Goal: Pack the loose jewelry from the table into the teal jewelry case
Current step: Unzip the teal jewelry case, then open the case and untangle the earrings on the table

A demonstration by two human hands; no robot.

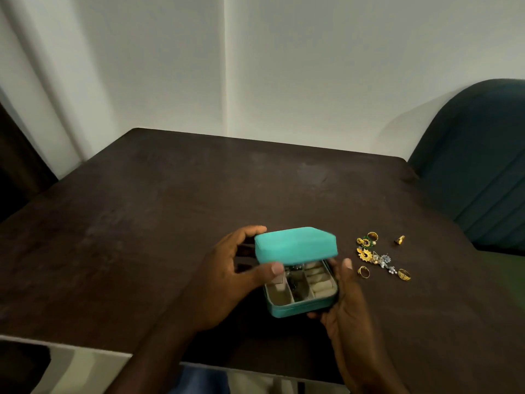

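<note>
Case (301,297) near table (142,223) front, long axis left-right, lid (295,245) half raised, opening toward viewer. Left hand (227,268) pinching lid; right hand (345,302) cupping base. Jewelry (375,255) just right.

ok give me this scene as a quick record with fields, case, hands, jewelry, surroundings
case: teal jewelry case, base on the dark table, compartments showing
lid: teal lid partly raised, tilted over the back of the base
left hand: left hand grips the lid, thumb on its front edge
right hand: right hand steadies the base's right side
loose jewelry: pile of earrings and gold rings on the table right of the case, none in hand
single ring: gold ring lying apart, farther right
surroundings: teal chair at the table's right
</note>
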